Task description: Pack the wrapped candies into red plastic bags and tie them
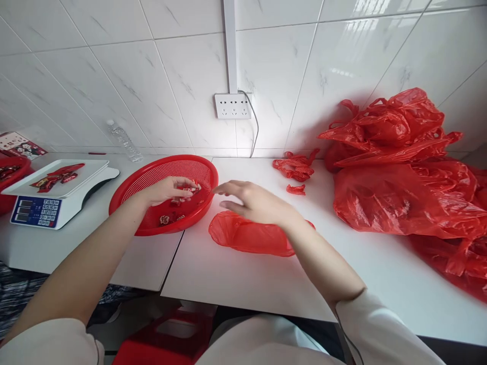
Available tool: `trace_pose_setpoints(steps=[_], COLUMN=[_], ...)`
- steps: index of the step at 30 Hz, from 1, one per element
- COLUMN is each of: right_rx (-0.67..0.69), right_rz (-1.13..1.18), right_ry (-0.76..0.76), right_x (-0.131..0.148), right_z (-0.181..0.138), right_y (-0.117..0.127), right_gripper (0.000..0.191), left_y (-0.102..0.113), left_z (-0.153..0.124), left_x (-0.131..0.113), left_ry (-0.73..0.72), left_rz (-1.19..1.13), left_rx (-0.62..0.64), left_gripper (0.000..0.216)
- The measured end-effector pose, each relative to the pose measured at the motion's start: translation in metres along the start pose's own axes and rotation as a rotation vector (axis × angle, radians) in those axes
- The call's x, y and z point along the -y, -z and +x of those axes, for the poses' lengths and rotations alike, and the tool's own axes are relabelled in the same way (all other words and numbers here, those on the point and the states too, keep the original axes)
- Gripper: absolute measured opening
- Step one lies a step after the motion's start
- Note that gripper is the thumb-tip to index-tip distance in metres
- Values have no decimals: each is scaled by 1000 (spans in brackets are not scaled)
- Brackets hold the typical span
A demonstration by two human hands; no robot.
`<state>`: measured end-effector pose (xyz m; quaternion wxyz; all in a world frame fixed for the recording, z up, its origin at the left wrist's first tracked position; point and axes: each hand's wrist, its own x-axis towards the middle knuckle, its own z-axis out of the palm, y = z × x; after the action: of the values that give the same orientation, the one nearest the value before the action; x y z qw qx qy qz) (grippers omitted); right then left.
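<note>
My left hand (172, 190) is inside a red mesh basket (129, 203), thumb and fingers curved around small wrapped candies (197, 187) at its fingertips. Several more wrapped candies (165, 220) lie on the basket's bottom. To the right, my right hand (249, 200) hovers with its fingers stretched out and the thumb apart, holding nothing. Beneath it a red plastic bag (251, 241) lies on the white table with its mouth spread wide. My right hand and wrist hide part of that bag.
On the left stands a digital scale (57, 195) with wrapped pieces on its tray. A clear plastic bottle (124, 140) lies by the wall. Full red bags (380, 197) are piled at the right, near a crumpled red bag (294, 165). A socket strip (233, 106) is on the wall.
</note>
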<state>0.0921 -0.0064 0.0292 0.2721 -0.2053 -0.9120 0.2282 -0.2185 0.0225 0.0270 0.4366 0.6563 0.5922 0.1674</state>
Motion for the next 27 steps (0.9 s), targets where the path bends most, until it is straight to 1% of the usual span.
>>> trace_pose_setpoints(steps=[2,3,5,7,9,11,12,13,14,15,16,17,18,19,20,22,23,24,25,26,27], right_rx=[-5,-20,-84,-167,-205,-196,-183,-166,-148,-126,-100,-77,-57,-44,-34,-14,-2,11,21,33,39], right_rz=[49,54,50,56,70,72,70,69,74,83,90,91,81,56,20,-72,-119,-162,-201,-237,-272], right_ry=[-100,-150,-230,-274,-285,-280,-269,-255,-239,-220,-202,-187,-176,-164,-145,-76,-29,19,60,87,101], right_x=[1,1,-1,-3,-5,-5,-4,-4,-3,-3,-3,-4,-6,-8,-10,-17,-20,-22,-24,-26,-27], right_z=[-24,-35,-52,-61,-64,-63,-62,-61,-60,-59,-57,-55,-51,-46,-38,-18,-7,4,15,24,31], right_y=[27,37,49,53,51,48,45,43,41,39,37,33,28,21,13,-12,-27,-43,-59,-75,-89], right_gripper=[32,32,31,31,31,30,29,28,27,27,26,26,26,27,28,31,34,38,40,41,40], left_y=[-10,-21,-53,-95,-137,-173,-186,-193,-196,-193,-184,-169,-151,-129,-106,-59,-39,-21,-6,5,14], left_z=[-10,-15,-23,-22,-14,-2,2,4,3,-1,-8,-17,-26,-34,-40,-39,-33,-25,-16,-6,2], left_x=[-24,-37,-60,-74,-77,-72,-69,-66,-64,-63,-63,-63,-62,-60,-55,-37,-24,-8,8,25,41], left_ry=[-121,-186,-324,-405,-423,-443,-462,-484,-508,-530,-541,-538,-519,-470,-397,-218,-118,-9,127,302,445], left_rz=[-22,9,113,272,438,602,656,685,686,662,618,562,505,455,421,448,480,520,580,660,714], left_rx=[-46,-32,70,181,254,237,204,165,135,116,114,121,119,109,51,-141,-212,-251,-264,-266,-254], left_gripper=[44,41,33,26,25,30,35,39,41,42,40,36,34,32,31,35,38,42,48,57,70])
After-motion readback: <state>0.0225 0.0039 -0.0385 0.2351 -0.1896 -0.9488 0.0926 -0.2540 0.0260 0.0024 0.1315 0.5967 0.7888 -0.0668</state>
